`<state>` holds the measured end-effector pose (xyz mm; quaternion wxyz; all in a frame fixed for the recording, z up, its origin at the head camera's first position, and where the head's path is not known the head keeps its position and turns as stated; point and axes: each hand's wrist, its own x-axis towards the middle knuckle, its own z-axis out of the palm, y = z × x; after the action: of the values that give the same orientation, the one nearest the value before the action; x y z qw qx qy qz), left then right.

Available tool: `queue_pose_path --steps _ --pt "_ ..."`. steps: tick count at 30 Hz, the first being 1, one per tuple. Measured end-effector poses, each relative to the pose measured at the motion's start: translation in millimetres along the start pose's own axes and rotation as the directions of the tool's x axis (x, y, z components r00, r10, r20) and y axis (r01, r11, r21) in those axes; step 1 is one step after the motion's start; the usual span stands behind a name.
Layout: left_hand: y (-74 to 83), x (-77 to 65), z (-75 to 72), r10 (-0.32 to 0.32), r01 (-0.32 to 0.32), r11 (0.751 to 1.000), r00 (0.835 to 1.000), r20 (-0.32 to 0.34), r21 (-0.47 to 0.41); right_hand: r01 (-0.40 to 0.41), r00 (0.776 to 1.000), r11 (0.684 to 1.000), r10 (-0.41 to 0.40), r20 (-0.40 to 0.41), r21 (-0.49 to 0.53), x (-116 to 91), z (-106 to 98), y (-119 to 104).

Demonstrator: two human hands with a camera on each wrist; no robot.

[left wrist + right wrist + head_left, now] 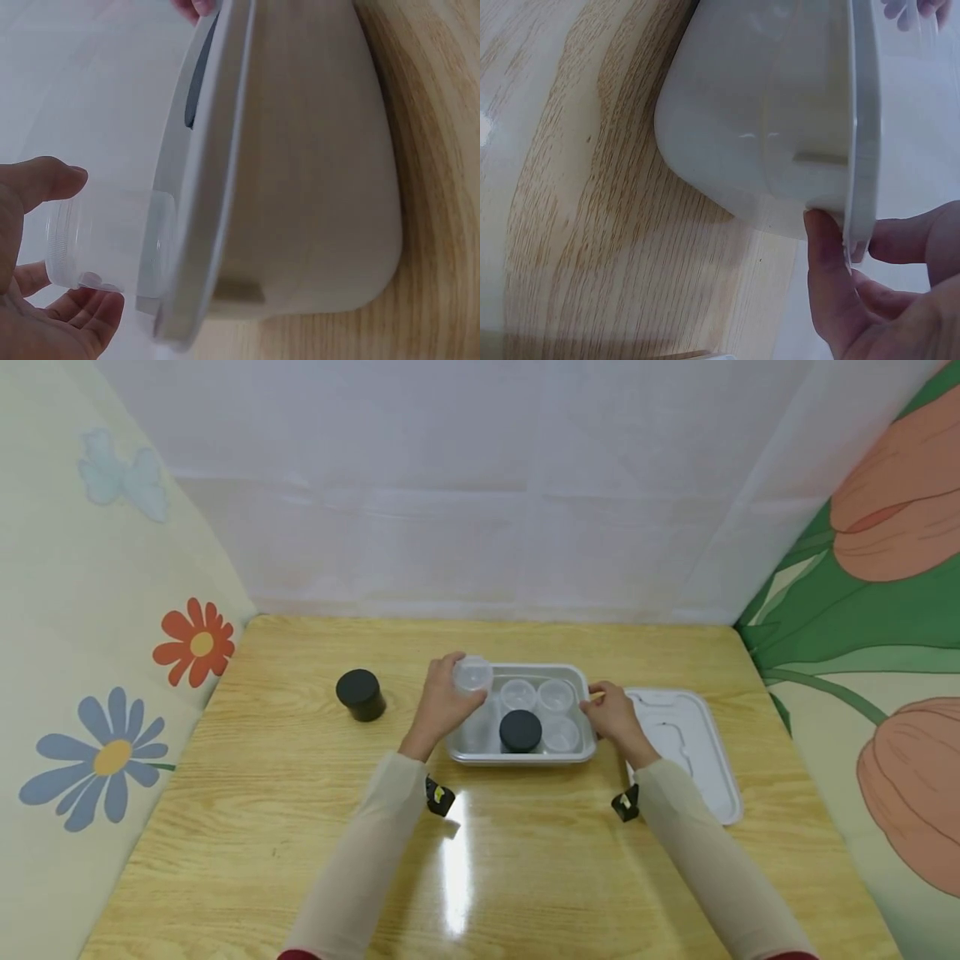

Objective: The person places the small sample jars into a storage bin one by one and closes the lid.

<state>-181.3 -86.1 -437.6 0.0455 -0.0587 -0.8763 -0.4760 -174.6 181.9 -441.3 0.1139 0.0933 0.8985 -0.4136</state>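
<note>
My left hand (441, 702) grips a clear plastic jar (472, 674) with a ribbed lid, thumb on one side and fingers on the other. The jar is over the back left corner of a white plastic bin (525, 759), and its base dips past the rim in the left wrist view (159, 244). Inside the bin are three clear jars (557, 696) at the back and right, plus a black jar (521, 731) near the front middle. At the bin's right end, my right hand (613, 714) pinches the rim between thumb and fingers (826, 255).
To the left of the bin, another black jar (361, 695) stands upright on the wooden table (300, 843). A white lid (712, 752) lies flat on the right, partly under my right forearm. A white cloth (487, 493) hangs behind the table, with flower-patterned panels at both sides.
</note>
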Motion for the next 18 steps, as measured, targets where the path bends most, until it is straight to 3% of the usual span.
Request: queue_pose_path --steps 18 --pt "-4.2 -2.0 2.6 -0.039 0.033 0.996 0.996 0.074 0.085 -0.005 1.0 1.0 0.005 0.002 -0.004 0.0 0.2 1.0"
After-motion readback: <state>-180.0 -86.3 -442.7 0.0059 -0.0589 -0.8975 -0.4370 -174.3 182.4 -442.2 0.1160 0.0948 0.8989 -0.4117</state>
